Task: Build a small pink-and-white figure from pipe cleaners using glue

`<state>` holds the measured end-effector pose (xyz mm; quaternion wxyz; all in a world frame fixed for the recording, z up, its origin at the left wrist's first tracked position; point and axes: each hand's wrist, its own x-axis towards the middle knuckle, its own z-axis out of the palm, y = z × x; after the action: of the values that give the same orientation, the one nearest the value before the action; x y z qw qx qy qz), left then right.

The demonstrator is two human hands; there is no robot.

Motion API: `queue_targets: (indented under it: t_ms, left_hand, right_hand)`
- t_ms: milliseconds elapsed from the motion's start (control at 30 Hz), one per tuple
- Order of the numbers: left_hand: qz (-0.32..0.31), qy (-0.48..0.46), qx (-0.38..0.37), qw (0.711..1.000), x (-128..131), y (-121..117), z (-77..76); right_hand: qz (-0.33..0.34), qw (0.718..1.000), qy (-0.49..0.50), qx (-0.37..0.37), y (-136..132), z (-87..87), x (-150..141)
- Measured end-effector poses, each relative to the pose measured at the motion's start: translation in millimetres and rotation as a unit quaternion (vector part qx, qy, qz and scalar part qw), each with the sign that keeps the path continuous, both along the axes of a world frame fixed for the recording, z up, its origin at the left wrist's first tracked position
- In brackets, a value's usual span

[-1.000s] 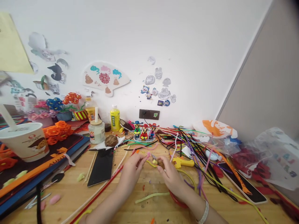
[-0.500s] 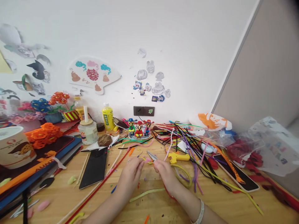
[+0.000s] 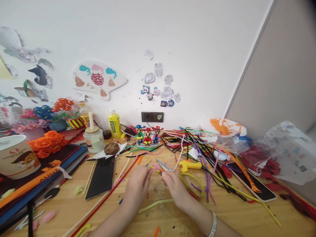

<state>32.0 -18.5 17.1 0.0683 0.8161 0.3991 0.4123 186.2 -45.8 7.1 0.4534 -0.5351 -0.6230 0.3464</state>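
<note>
Near the table's middle, my left hand point(image 3: 138, 184) is closed, thumb and fingers pinching a small pink and yellow pipe cleaner piece point(image 3: 155, 168). The pink part is curled and sticks out past my fingertips. My right hand point(image 3: 175, 187) is closed on a pair of scissors point(image 3: 165, 165); their metal blades point up and left, just beyond the pink curl. My palm hides most of the handles. The right fingertips are close to the yellow end of the piece, and I cannot make out whether they touch it. A pale yellow-green pipe cleaner point(image 3: 155, 204) lies between my forearms.
A yellow glue gun point(image 3: 190, 165) lies right of my hands, before a heap of pipe cleaners point(image 3: 197, 148). Three small figures point(image 3: 147, 136) stand at the back. A black phone point(image 3: 100, 177) and a jar point(image 3: 94, 140) are on the left, another phone point(image 3: 264, 194) on the right.
My right hand has turned slightly and moved a little left, showing more of the scissor blades. The pink curl shows more clearly. My left hand stays nearly in place.
</note>
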Motion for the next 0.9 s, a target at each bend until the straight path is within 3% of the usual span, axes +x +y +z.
queue_targets:
  t_ms: [900]
  left_hand:
    - [-0.015, -0.013, 0.051, 0.999, 0.5, 0.3, -5.0]
  right_hand:
    - [-0.011, 1.000, -0.005, 0.018, 2.0, 0.5, -0.8]
